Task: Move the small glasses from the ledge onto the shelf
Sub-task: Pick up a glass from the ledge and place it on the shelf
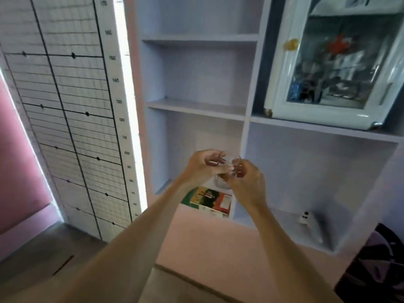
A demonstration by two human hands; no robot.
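Note:
Both my hands are raised in front of the pale lilac shelf unit [196, 106]. My left hand [203, 167] and my right hand [247, 182] pinch a small clear glass [226, 165] between their fingertips; it is blurred and hard to outline. Just below the hands another small clear glass [220, 182] shows, seemingly standing in the lowest left compartment, partly hidden by my fingers. The ledge [218, 248] is the pink surface below the compartments.
A colourful flat box [209, 199] lies in the lowest left compartment. A white controller [310, 224] lies in the right compartment. A white glass-door cabinet [332, 68] stands above it. A height chart [72, 106] covers the wall at left. A dark patterned object [376, 265] sits at lower right.

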